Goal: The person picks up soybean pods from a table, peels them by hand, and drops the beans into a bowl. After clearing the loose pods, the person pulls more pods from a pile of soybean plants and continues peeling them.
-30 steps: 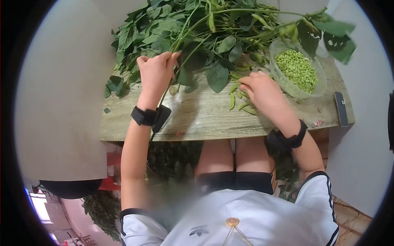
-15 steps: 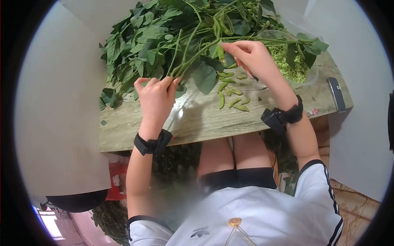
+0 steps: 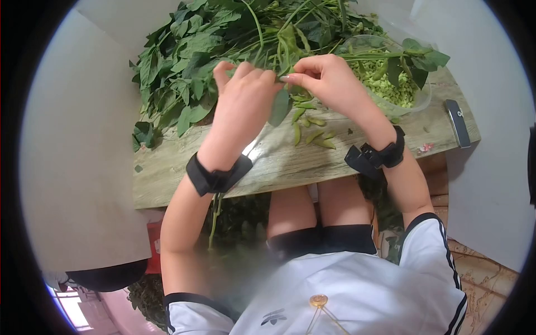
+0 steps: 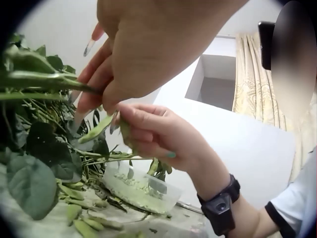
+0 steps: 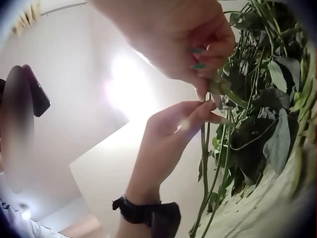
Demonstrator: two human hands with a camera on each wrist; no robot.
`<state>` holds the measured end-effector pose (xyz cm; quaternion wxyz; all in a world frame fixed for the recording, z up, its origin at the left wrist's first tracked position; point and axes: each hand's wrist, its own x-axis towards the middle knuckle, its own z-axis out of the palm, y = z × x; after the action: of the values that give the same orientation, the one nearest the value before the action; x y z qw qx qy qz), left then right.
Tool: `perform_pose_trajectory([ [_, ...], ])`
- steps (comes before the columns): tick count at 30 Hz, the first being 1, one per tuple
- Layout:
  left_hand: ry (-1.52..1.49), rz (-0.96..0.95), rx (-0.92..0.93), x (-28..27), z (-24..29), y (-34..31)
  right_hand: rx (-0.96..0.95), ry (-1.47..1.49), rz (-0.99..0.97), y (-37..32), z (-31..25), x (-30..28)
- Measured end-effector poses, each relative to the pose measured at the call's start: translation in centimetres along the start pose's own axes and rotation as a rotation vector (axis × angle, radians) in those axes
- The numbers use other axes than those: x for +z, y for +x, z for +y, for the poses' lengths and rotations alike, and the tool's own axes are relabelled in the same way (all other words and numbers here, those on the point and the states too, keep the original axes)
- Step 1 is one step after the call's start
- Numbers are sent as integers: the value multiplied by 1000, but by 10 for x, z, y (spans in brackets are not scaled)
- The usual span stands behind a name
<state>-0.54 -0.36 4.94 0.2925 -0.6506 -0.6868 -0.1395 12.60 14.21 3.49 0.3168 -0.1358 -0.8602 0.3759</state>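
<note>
My left hand point(image 3: 243, 109) grips the stem point(image 5: 204, 163) of a soybean plant over the table; in the head view the stem's lower end hangs past the table's front edge. Fingertips nearly meeting the left ones, my right hand point(image 3: 338, 84) pinches a green soybean pod point(image 4: 125, 130). Another pod point(image 4: 97, 129) hangs just beside it in the left wrist view. Loose pods point(image 3: 313, 135) lie on the wooden table point(image 3: 184, 176) below the hands. Leafy soybean plants point(image 3: 195, 50) are heaped behind them.
At the right stands a clear plastic bowl point(image 3: 427, 105) with shelled green beans point(image 3: 393, 92), partly overlapped by a leafy stem. A dark phone-like slab point(image 3: 458, 124) lies near the table's right edge. White walls rise on both sides.
The right hand rose from the loose pods to the stem and now pinches a pod. The left hand, still gripping the stem, dipped nearer, then shifted up and right toward it.
</note>
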Motion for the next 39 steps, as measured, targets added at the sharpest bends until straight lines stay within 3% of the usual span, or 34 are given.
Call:
perform_pose_trajectory([
  [2,-47,64,22,10,-1,8,6,5,26,-2,-1,-3],
  [4,-78,-4,-20,14,-2,11,26,-67,10,-9,-5,-11],
  [6,68,55,-19,24,-22,16,55,-139,-14,-24,-15,-27],
  [10,0,112,-112,5,-40,20,162,-93,-325,-95,-43,-100],
  [12,8,103,-132,-6,-36,15,470,-31,-469,-134,-53,-139],
  [14,15,94,-158,-10,-33,13,757,-56,-403,-174,-46,-158],
  [18,-17,103,-147,-12,-22,11,933,-256,-360,-212,-22,-166],
  [25,-24,206,-85,-12,-14,6,707,-149,-163,-177,-42,-133],
  [27,-14,194,-102,-16,-12,4,547,-139,-103,-160,-47,-123],
  [30,-35,227,-99,-17,-12,-4,409,-186,-145,-140,-45,-108],
  [34,-84,209,-95,-17,-7,-11,375,-168,-162,-116,-55,-89],
  [37,-93,221,-100,-15,-4,-12,230,-107,-53,-96,-56,-71],
  [39,-102,239,-97,-13,-2,-13,-65,-313,254,-77,-58,-58],
])
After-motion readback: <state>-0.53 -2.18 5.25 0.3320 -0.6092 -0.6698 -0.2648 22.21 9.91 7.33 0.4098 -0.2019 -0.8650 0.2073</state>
